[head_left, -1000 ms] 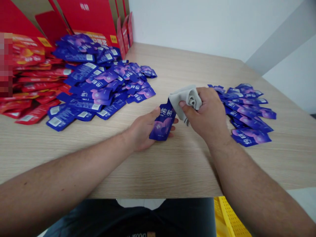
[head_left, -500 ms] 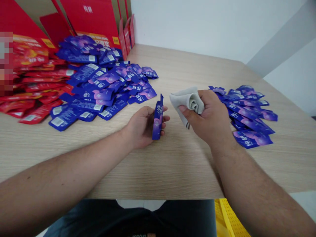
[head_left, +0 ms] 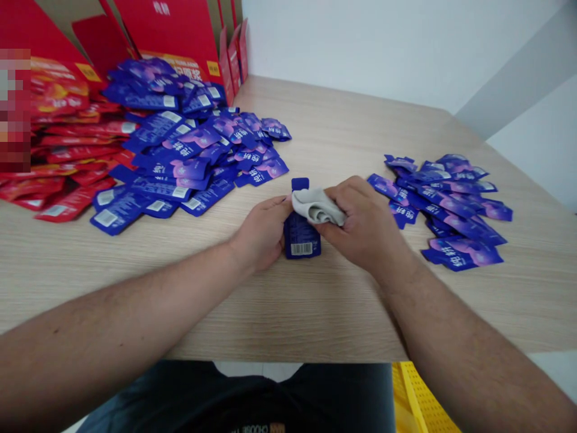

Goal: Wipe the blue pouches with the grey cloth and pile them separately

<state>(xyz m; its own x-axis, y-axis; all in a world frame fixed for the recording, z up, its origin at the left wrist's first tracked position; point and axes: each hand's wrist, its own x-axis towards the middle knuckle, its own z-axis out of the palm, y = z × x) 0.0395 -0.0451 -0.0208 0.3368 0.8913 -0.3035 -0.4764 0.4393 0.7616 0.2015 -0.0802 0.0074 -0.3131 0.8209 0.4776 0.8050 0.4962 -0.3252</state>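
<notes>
My left hand (head_left: 261, 233) grips the left edge of a blue sachet (head_left: 301, 243) resting on the wooden table, its barcode side facing up. A crumpled grey cloth (head_left: 318, 207) is bunched in my right hand (head_left: 365, 221) and pressed onto the sachet's upper part. The cloth hides the middle of the sachet. Beside my left hand lies a large heap of blue-purple sachets (head_left: 180, 162), and a smaller spread of the same sachets (head_left: 451, 204) lies just right of my right hand.
Red sachets (head_left: 67, 153) are heaped at the far left, against red cardboard boxes (head_left: 171, 36) standing at the table's back edge. White walls (head_left: 383, 48) bound the back of the light wood table (head_left: 315, 307). A yellow perforated crate (head_left: 419, 400) sits on the floor below the near edge.
The sachet has turned from edge-on to flat, barcode side up, and now rests on the table. My right hand has moved left, bringing the cloth onto it. The right-hand sachets look slightly spread.
</notes>
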